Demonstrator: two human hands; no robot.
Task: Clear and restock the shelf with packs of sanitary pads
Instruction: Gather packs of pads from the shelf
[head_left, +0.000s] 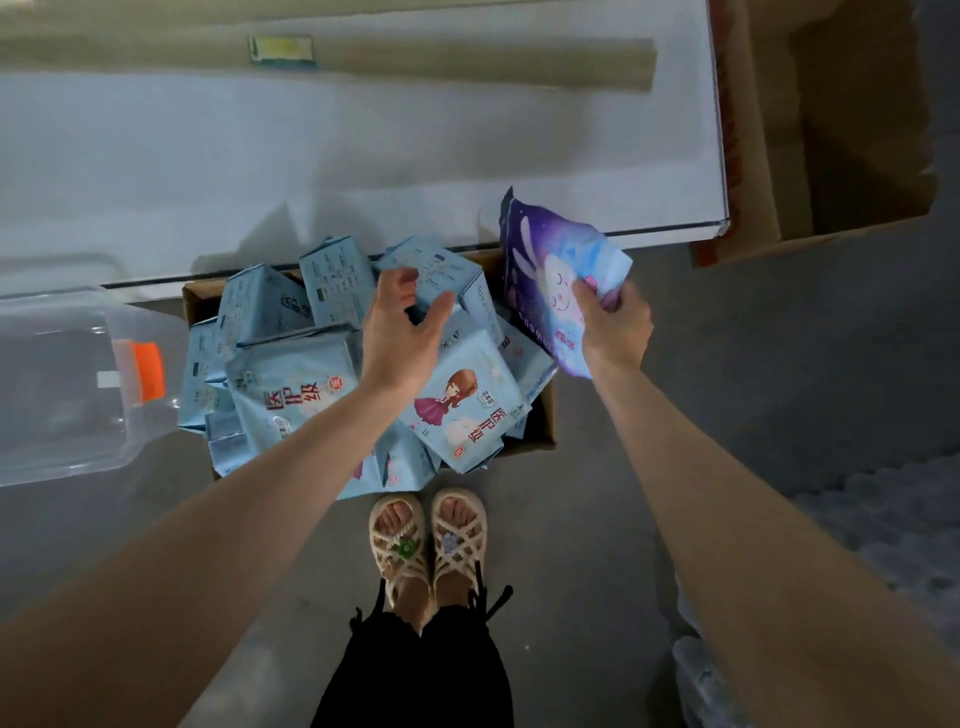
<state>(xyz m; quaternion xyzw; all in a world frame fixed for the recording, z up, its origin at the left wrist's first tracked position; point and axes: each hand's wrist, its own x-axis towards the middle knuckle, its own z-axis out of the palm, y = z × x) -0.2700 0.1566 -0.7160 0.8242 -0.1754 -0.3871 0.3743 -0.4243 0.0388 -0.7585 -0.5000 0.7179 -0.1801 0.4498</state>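
Shelf (363, 156) above box (544, 418) looks cleared, restocking ahead; right hand (618, 325) clamps purple pack (545, 244), left hand (400, 332) fingers apart over box.

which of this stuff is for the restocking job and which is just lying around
For the job: purple pack in the right hand; blue packs under the left hand; their cardboard box; white shelf.
Lying about, it seems: clear plastic bin; big carton beside the shelf.
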